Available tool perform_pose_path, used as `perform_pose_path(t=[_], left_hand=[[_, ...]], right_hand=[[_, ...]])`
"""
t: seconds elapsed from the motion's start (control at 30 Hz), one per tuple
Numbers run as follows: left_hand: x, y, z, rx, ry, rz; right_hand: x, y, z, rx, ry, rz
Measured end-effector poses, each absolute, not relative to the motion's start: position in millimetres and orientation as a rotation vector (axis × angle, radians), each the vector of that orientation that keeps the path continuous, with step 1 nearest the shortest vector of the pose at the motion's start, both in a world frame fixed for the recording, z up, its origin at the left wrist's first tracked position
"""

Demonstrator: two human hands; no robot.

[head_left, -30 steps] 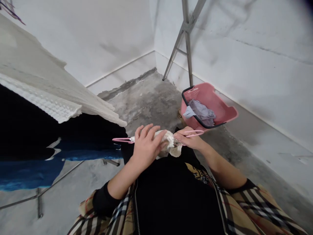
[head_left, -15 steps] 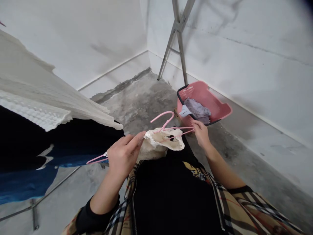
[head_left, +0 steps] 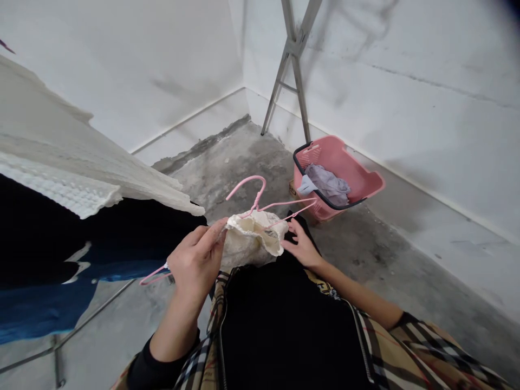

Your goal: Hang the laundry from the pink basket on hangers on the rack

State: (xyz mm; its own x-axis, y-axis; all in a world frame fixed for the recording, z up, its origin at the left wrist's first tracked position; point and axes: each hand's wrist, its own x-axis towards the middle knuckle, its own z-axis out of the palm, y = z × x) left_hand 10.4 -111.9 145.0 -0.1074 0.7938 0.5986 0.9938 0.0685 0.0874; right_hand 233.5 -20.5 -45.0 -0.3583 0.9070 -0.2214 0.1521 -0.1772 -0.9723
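A pink wire hanger (head_left: pixel 260 203) is threaded into a small cream lace garment (head_left: pixel 249 241) held in front of my chest. My left hand (head_left: pixel 195 262) is closed, pinching the garment's left edge together with the hanger's left arm. My right hand (head_left: pixel 300 246) touches the garment's right side below the hanger's right arm, its fingers closed on the cloth. The hanger's hook points up and to the left.
A pink laundry basket (head_left: pixel 357 170) with a grey-lilac cloth (head_left: pixel 329 184) in it stands on the concrete floor at the right wall. A metal rack leg (head_left: pixel 290 70) rises in the corner. Cream knit (head_left: pixel 81 168), black and blue garments (head_left: pixel 49 292) hang at the left.
The hanger's hook has come up out of the garment and swung left. My right hand slid from the hanger's right tip down to the garment's side. My left hand stayed on the left edge.
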Motion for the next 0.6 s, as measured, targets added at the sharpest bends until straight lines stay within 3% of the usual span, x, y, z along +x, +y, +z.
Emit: perform_pose_path(t=[0.17, 0.6], left_hand=[[13, -113, 143, -1.839, -1.897, -0.784], [-27, -127, 130, -1.759, -1.893, -1.144]], right_hand=[[208, -9, -33, -1.23, -1.523, 1.418], [257, 50, 12, -1.109, -0.843, 1.928]])
